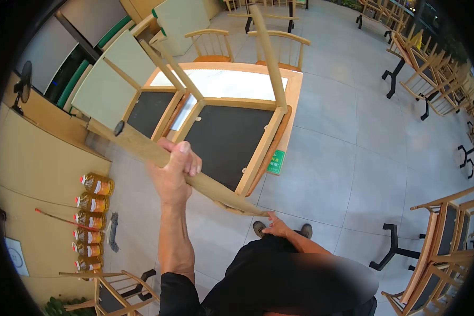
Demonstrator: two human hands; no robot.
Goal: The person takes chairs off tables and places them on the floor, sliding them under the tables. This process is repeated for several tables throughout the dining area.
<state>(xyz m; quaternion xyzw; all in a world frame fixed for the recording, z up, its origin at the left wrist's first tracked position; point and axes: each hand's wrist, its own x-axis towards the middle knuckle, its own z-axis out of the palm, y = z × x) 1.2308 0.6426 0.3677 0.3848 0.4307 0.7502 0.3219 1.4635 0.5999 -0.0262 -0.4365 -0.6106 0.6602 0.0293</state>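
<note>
An upturned wooden chair with a black seat underside (229, 139) is over the table (294, 87), its legs pointing up. My left hand (179, 160) is wrapped round one of its thick wooden legs. Lower down, my right hand (275, 225) touches the chair's near wooden end, its fingers partly spread. Beside it on the left, a second upturned chair (148, 113) rests on the same table. A green label (275, 161) shows at the table's near right corner.
Two upright chairs (209, 45) stand behind the table. Several oil bottles (92, 220) line the left wall. Another upturned chair (110, 295) is at the lower left. Stacked chairs and tables (440, 253) stand at the right. A fan (23, 87) is at the far left.
</note>
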